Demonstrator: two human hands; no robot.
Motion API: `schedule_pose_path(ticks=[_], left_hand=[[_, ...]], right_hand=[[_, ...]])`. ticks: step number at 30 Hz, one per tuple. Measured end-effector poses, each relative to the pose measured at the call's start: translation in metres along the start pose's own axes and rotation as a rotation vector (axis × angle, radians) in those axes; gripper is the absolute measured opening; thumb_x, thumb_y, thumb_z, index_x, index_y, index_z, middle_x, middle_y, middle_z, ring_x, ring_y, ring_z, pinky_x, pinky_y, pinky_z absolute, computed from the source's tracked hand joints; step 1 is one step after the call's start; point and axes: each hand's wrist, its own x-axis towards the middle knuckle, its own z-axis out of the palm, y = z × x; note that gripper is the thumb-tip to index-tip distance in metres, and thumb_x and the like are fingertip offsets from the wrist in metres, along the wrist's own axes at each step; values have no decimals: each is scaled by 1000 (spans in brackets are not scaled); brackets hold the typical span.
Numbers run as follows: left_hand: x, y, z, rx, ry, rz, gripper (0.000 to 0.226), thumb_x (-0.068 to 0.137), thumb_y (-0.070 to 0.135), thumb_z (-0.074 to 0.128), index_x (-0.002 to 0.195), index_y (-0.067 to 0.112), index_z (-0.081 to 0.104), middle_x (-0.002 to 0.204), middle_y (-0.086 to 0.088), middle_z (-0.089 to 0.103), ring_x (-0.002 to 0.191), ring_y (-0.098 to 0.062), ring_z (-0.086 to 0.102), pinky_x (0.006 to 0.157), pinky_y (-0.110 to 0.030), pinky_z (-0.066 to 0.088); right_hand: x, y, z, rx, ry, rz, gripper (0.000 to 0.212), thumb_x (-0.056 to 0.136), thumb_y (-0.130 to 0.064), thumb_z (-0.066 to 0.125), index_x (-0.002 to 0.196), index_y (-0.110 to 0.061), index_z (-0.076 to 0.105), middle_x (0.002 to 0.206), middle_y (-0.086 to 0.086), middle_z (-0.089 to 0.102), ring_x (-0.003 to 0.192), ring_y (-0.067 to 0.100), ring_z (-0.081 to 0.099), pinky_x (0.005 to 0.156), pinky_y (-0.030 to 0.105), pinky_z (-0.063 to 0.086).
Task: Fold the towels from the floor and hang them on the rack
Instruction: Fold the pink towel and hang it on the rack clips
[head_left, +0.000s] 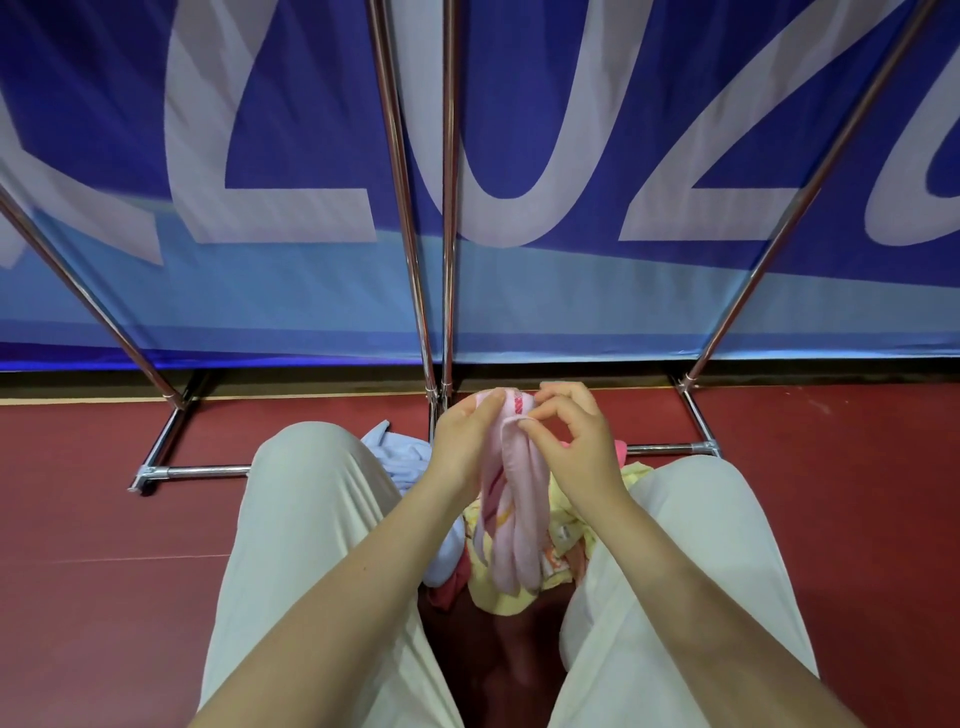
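The left hand (464, 441) and right hand (571, 441) both pinch the top edge of a pink towel (514, 519), held up just in front of the rack (441, 291)'s two middle poles; its folds hang down between the knees (306, 467); below it a yellow towel (498, 592) lies bunched on the red floor (104, 519), a blue towel (400, 457) just left of it, nearer the rack's left foot bar; open floor spreads left and right of the rack's feet; a blue banner (260, 291) hangs behind the rack.

Sports hall, red court floor (104, 519), banner (571, 286)
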Motion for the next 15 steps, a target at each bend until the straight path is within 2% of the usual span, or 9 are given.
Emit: schedule_pose_path(ticks=[3,4,6,8,12,15], left_hand=[[0,-5,1,30,-57,20,24,99,19,51,100,3,69,91,-12,70,83,-19,64,70,-27,50],[-1,-5,2,31,-73,35,25,99,19,51,102,2,69,95,-14,70,87,-21,64,75,-30,50],[-1,-7,3,25,-85,58,23,98,17,53,99,2,70,99,-16,70,91,-23,63,83,-34,49],[-3,-6,5,33,-84,71,20,96,14,54,91,8,73,96,-14,72,92,-23,64,87,-37,49],[-8,-3,6,117,-76,101,20,92,11,57,85,13,76,91,-7,75,91,-19,68,86,-35,52],[-9,-3,5,144,-65,108,24,92,10,57,81,18,77,88,-4,76,90,-18,69,84,-34,53]], right_hand=[[1,2,-1,30,4,94,11,84,-12,70,77,-7,63,113,-9,61,118,2,51,99,14,37],[1,1,-3,76,4,153,10,85,-9,69,78,-7,62,112,-13,63,114,-2,53,96,13,39],[1,-1,-5,167,5,231,11,85,-7,68,78,-10,60,93,-22,66,96,-7,59,84,11,42],[0,-1,-6,169,13,243,14,85,-7,68,77,-12,59,77,-21,64,79,-5,59,74,9,42],[-4,-2,-10,144,-3,241,16,85,-12,70,78,-10,56,72,-6,59,69,1,52,67,13,42],[-6,-2,-12,128,-7,230,16,85,-10,69,78,-8,55,71,-5,56,66,1,49,65,12,40]])
